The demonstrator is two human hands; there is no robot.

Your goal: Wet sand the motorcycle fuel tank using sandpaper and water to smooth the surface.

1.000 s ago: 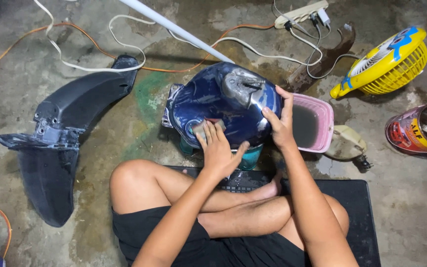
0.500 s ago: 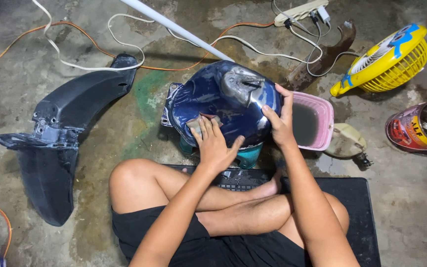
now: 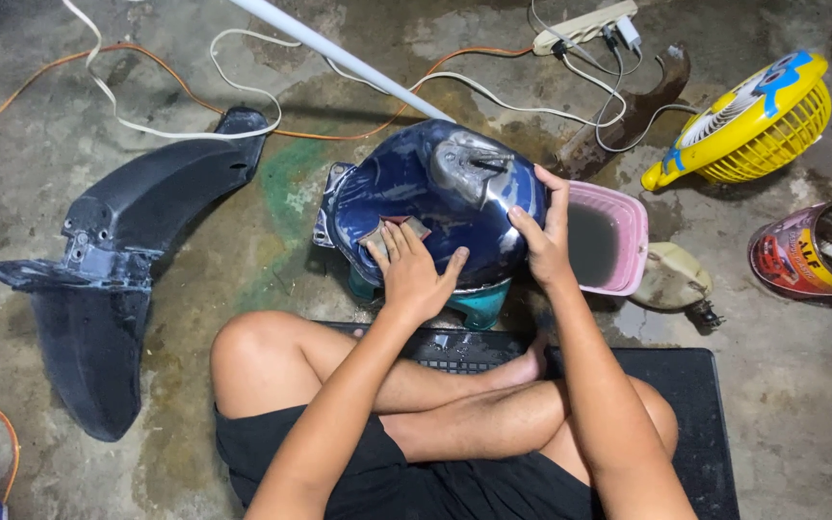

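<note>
We sit cross-legged on a black mat (image 3: pixel 686 404) on the wet concrete floor (image 3: pixel 801 385), and right in front of our knees sits a glossy dark blue fuel tank (image 3: pixel 435 207), propped on a small teal stool (image 3: pixel 479 300) whose edge peeks out below it. Our left hand (image 3: pixel 414 274) lies flat on the near face of the tank, fingers (image 3: pixel 387 246) held close together and pressing a small brownish piece of sandpaper (image 3: pixel 392 231) against the paint (only its far corners show past the fingertips). Our right hand (image 3: pixel 543 236) braces the tank's right side, fingers spread narrowly over the curve and the thumb resting on the top surface; it holds nothing but the tank itself. A dull grey cap fitting (image 3: pixel 469 164) sits on top of the tank, just beyond that hand. Touching the tank's right side is a pink tub (image 3: pixel 633 236) of murky water, with a pale cream sponge-like lump (image 3: pixel 671 279) just beside it. To the left, well apart from the tank, lies a black fender (image 3: pixel 117 250). Farther off are a yellow fan (image 3: pixel 758 120), a tin can (image 3: pixel 806 255) with brushes in it, a white power strip (image 3: pixel 585 24), a white pole (image 3: pixel 339 53), and white and orange cables (image 3: pixel 146 116) looping across the floor.
</note>
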